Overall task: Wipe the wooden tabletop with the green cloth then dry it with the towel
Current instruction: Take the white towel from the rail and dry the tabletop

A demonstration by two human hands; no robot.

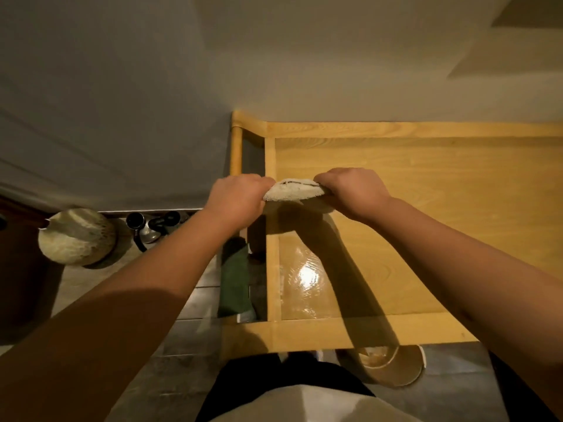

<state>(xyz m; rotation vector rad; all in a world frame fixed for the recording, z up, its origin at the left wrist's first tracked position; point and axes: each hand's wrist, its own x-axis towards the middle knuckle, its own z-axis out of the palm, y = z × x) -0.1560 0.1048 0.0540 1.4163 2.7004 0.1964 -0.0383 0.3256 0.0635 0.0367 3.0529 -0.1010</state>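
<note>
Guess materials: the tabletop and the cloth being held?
Light wooden tabletop: wood grain lines, glossy finish or wet film; a bright glare patch shows. Cream towel held between left hand and right hand: looks like looped terry cotton, fuzzy surface.

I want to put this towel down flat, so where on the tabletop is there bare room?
The wooden tabletop is bare almost everywhere: the far stretch along the back rail, and the right side past the right hand. The near-left corner is free but glossy, possibly wet. Only the spot under the towel and left hand is occupied.
</note>
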